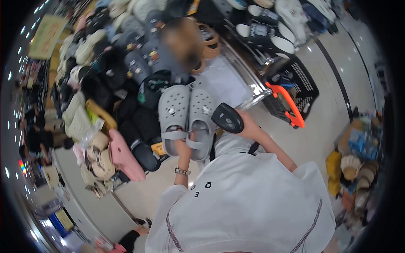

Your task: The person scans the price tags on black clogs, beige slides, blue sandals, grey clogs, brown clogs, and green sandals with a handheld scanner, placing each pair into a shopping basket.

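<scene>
My left hand [184,148] is closed on a pair of light grey clogs [174,105], its fingers in at the heel straps. The clogs have round holes on top and their toes point away from me. Most of the left fingers are hidden inside the shoes. On the right, my right hand [249,126] grips a black handheld barcode scanner [228,118], whose rounded head is just beside the right-hand clog. Beyond the clogs, a white sheet [225,82] lies on the display near tan clogs [210,42].
Heaped shoes and slippers cover the display, including a pink slipper [125,156] and dark slippers [145,155]. A black shopping basket [301,80] with an orange handle [291,105] stands to the right. Hats [367,175] are piled farther right. Other people are at the left.
</scene>
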Tool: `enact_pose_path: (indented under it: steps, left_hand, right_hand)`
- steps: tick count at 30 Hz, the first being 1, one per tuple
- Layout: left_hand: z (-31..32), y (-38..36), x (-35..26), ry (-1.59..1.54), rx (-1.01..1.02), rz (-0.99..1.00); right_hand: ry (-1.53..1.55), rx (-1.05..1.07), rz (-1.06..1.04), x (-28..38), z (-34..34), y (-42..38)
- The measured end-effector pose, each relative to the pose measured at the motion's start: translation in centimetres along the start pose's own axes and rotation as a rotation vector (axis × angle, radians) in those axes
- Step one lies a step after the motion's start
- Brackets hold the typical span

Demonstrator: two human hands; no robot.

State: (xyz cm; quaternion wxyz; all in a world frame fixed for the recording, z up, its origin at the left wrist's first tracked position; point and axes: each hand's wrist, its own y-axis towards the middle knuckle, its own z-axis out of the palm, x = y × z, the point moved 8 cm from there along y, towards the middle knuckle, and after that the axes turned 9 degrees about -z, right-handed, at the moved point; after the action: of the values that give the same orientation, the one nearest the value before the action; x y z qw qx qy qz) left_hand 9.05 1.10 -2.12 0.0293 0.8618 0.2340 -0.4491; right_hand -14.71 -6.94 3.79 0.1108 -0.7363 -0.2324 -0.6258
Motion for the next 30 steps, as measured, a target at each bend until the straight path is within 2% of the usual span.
enact_pose_path:
  steps: [2,3,4,6,7,10,12,13,15,17,19,20,21,22,23,25,27,28,30]
  left_hand:
    - [0.1,0.9,-0.6,0.071,-0.084,0.076]
    - [0.4,1.3,-0.9,0.252,-0.046,0.060]
    - [0.3,1.2,-3.2,0.273,-0.144,0.219]
    - [0.5,1.1,-4.6,0.211,-0.121,0.198]
    - [0.3,0.7,-7.6,0.186,-0.173,0.220]
    - [0.8,1.8,-8.6,0.034,-0.151,0.227]
    - [-0.4,2.1,-7.0,-0.037,-0.374,0.125]
    - [-0.6,2.8,-6.5,-0.036,-0.376,0.121]
    - [0.9,4.7,-4.5,-0.178,-0.182,-0.054]
    - [3.3,4.0,-6.8,-0.198,-0.138,-0.068]
    - [5.6,2.6,-9.0,-0.236,-0.111,-0.109]
    - [6.3,1.5,-10.0,-0.249,-0.118,-0.135]
    - [7.1,0.5,-10.9,-0.261,-0.124,-0.160]
    - [8.3,-0.2,-12.1,-0.275,-0.123,-0.180]
    - [9.7,-0.6,-13.4,-0.289,-0.113,-0.196]
    - [12.8,-0.4,-16.1,-0.305,-0.063,-0.213]
    - [16.0,0.3,-19.0,-0.307,0.022,-0.225]
    - [17.8,0.8,-20.5,-0.309,0.081,-0.231]
    - [21.7,1.8,-23.3,-0.307,0.231,-0.251]
  right_hand:
    - [-0.013,-0.054,0.030,0.4,-1.9,-1.5]
    - [-0.015,-0.065,0.039,0.6,-2.7,-2.2]
    - [0.040,-0.111,0.045,0.6,-3.5,-2.9]
    - [0.025,-0.177,0.025,0.8,-5.2,-4.4]
    - [0.015,-0.202,0.025,0.6,-6.0,-5.2]
    - [0.021,-0.355,-0.062,1.9,-9.6,-6.7]
    - [-0.022,-0.394,-0.052,2.2,-12.2,-7.5]
    - [-0.061,-0.422,-0.040,2.3,-13.6,-8.0]
    - [-0.113,-0.448,-0.079,2.1,-16.1,-8.7]
    - [-0.137,-0.283,-0.043,-0.2,-16.9,-9.7]
    - [-0.252,-0.557,-0.214,-1.6,-19.1,-13.4]
    - [-0.077,-0.507,0.038,-6.2,-19.1,-14.8]
    - [-0.285,-0.487,-0.038,-3.7,-20.9,-14.7]
    - [-0.420,-0.400,-0.059,-6.9,-20.6,-16.0]
    - [-0.385,-0.556,-0.028,-5.7,-22.5,-16.3]
    - [-0.187,-0.578,-0.075,-5.0,-24.6,-16.0]
    - [0.028,-0.706,0.124,-6.7,-26.9,-17.1]
    - [0.237,-0.751,0.193,-4.3,-28.4,-16.1]
    - [0.324,-0.932,0.188,-3.9,-30.8,-17.3]
